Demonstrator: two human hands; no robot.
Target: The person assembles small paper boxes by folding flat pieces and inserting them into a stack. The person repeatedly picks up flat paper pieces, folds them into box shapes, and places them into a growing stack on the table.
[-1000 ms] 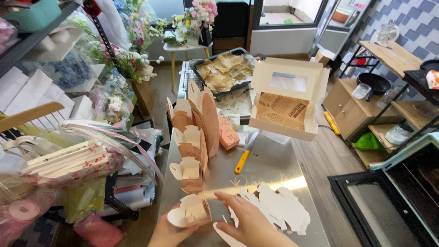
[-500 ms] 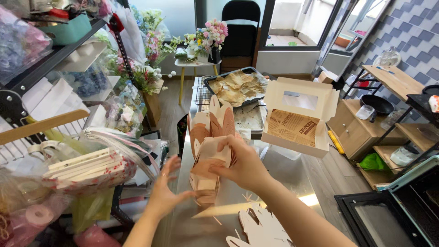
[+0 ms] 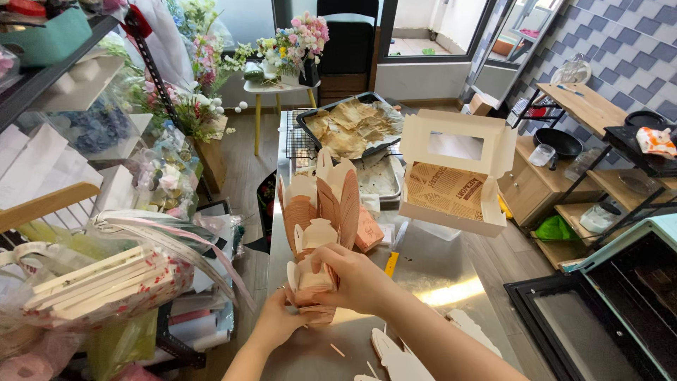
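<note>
Centrally, white box [image 3: 451, 173] holding printed paper, tray [image 3: 337, 116] of pastry sheets.

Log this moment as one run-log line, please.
left hand: supports box stack from below | right hand: grips stack front | pink folded boxes: upright on steel table

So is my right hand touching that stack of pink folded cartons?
Touching. The head view shows the right hand wrapped over the stack of pink folded cartons, fingers pressed against its front.
</note>
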